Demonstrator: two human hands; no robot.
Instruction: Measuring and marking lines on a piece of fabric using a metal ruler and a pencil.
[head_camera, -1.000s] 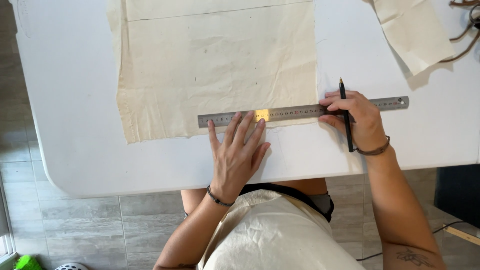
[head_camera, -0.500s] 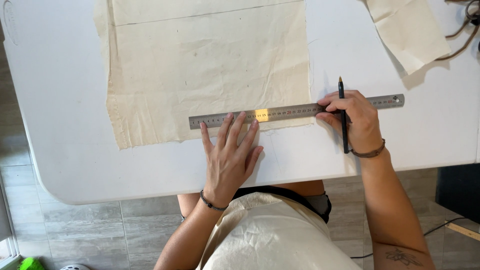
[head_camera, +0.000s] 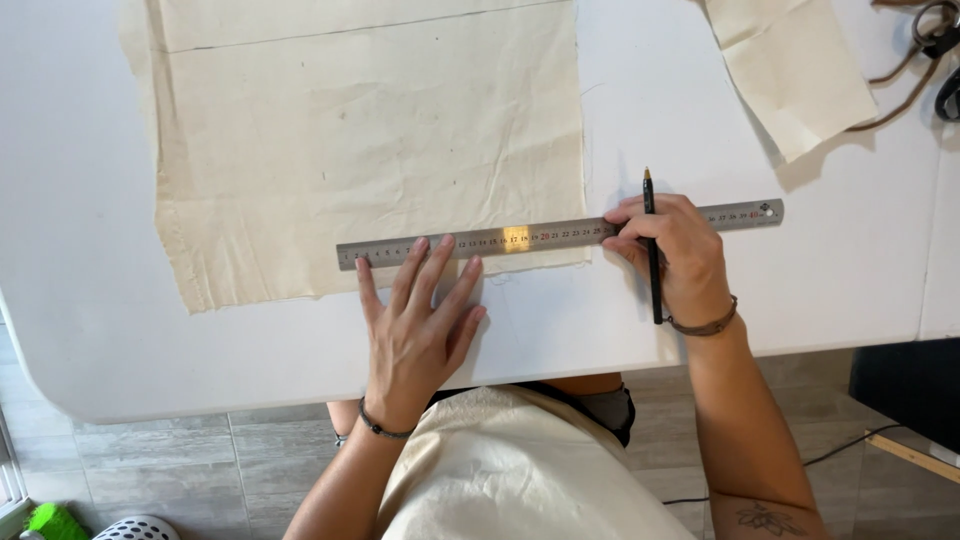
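A cream cloth panel (head_camera: 370, 150) lies flat on the white table (head_camera: 80, 300). Across its lower edge rests a long steel ruler (head_camera: 540, 238), running out past the cloth to the right. My left hand (head_camera: 420, 325) lies flat with spread fingers, its fingertips touching the ruler's left part. My right hand (head_camera: 675, 255) rests on the ruler to the right of the cloth and holds a black pencil (head_camera: 651, 240) with its tip pointing away from me.
A smaller cream cloth piece (head_camera: 795, 65) lies at the back right. Brown cords and a dark tool (head_camera: 925, 50) sit at the far right corner. Below the table edge are grey floor tiles (head_camera: 200, 460) and a dark box (head_camera: 905, 390).
The view has shifted, so cloth and ruler sit further right in frame. Both hands keep their places on the ruler.
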